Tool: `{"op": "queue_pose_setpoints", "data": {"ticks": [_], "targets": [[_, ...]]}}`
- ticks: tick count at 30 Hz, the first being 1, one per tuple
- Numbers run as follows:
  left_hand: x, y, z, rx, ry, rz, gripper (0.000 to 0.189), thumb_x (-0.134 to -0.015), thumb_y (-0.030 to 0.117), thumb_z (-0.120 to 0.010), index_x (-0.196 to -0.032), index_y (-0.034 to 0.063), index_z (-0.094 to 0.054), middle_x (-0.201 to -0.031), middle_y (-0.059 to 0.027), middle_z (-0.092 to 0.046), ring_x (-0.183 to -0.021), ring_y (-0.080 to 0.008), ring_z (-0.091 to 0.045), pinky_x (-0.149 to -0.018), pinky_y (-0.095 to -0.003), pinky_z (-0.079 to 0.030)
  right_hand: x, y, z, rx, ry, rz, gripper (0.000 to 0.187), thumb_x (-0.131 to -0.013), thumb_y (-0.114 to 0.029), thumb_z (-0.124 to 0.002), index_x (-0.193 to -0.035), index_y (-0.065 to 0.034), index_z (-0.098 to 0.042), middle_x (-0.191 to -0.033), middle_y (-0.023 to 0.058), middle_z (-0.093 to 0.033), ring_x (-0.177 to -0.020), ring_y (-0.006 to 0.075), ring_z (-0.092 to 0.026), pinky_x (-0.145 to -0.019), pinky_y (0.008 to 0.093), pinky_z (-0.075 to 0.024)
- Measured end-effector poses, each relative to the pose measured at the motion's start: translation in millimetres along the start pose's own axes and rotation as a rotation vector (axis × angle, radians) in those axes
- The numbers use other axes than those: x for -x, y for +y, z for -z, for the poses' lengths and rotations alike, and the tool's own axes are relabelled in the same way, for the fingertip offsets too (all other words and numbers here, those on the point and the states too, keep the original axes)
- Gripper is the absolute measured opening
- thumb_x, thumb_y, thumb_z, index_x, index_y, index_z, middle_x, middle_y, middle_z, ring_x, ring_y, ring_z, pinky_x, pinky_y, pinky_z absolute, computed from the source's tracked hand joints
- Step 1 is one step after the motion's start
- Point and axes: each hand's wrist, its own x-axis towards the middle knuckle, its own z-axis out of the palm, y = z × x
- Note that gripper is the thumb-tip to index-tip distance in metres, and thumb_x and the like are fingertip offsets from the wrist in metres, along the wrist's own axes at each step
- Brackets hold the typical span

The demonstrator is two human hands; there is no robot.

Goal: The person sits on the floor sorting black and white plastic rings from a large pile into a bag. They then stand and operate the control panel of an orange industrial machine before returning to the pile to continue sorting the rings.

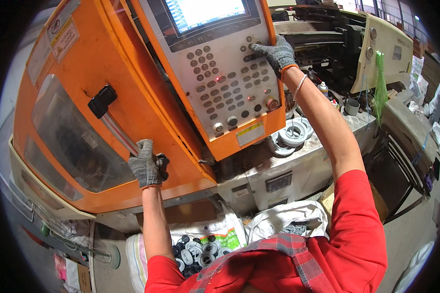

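My left hand (146, 164), in a grey knit glove, is closed around the lower end of the bar handle (119, 133) on an orange machine door (161, 124). A scratched window (80, 143) is set in that door. My right hand (280, 55), gloved alike, reaches to the upper right of the control panel (220, 110). Its extended finger touches the panel by a small group of round buttons (246, 43). Several rows of buttons lie below, a few with red lights. A red knob (272, 104) sits at the panel's lower right, and a lit screen (209, 14) at the top.
Grey plastic rings (293, 132) are stacked on the metal ledge (315, 150) below my right arm. A spray can (322, 88) and a grey cup (352, 107) stand farther right. Sacks holding round parts (201, 252) and grey pieces (293, 227) are at my front.
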Motion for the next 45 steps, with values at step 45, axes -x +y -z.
{"op": "queue_pose_setpoints", "data": {"ticks": [45], "targets": [[-8,-10,8,0.012,-0.035,0.015,0.017,-0.082,0.019,-0.066,-0.083,0.0125,-0.050,-0.049,0.0003,-0.036,-0.032,-0.0142,-0.043,-0.026,-0.0302,-0.028,67,-87,-48,0.340,-0.245,0.167,0.048,-0.076,-0.050,-0.063,-0.086,-0.0042,-0.072,-0.079,0.0137,-0.069,-0.075,0.0260,-0.066,-0.073,0.0394,-0.0509]]}}
